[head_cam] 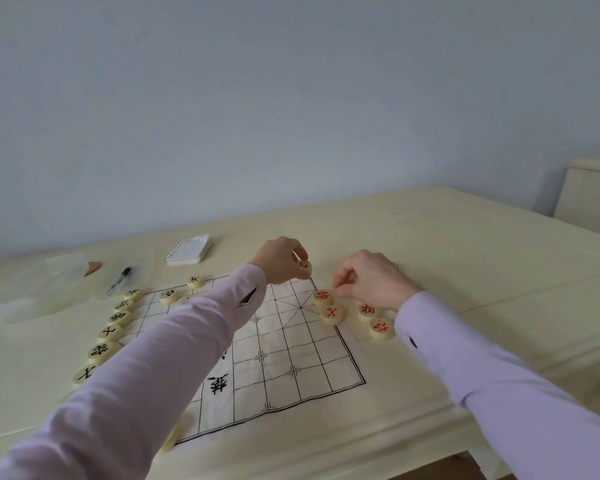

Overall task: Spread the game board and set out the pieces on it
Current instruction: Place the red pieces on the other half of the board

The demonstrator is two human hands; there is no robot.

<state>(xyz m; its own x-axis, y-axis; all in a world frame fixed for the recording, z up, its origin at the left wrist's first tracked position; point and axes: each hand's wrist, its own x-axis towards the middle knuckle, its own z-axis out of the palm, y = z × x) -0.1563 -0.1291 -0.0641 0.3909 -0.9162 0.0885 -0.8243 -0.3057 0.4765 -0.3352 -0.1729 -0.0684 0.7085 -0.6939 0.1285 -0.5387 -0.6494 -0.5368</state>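
Cream bench (465, 254) against pale blue wall, with white cloth game board (291, 358) spread flat on it, black grid facing up. Nearest, at the board's near left corner, one pale piece (170, 441), half hidden under left sleeve (136, 375). Up the board's left edge, a column of black-lettered pieces (110, 332) running near to far. At the right edge, a red pair (333, 313), touching each other on the border line. Just right of them, off the cloth, two loose red pieces (381, 328) on bare bench.

Right grip (374, 280) low beside the red pair, fingers curled, fingertips (340, 289) just next to the farther of the two. Pinching anything or not: cannot tell. Left grip (279, 259) over the board's far right corner, thumb and fingers pinching a red-marked held piece (305, 265). Cannot tell if it touches the cloth.

Farther left: spiral notepad (189, 251), pen (118, 280), clear plastic bag (32, 292). Far right, beyond the bench, a cream cabinet (589, 192).
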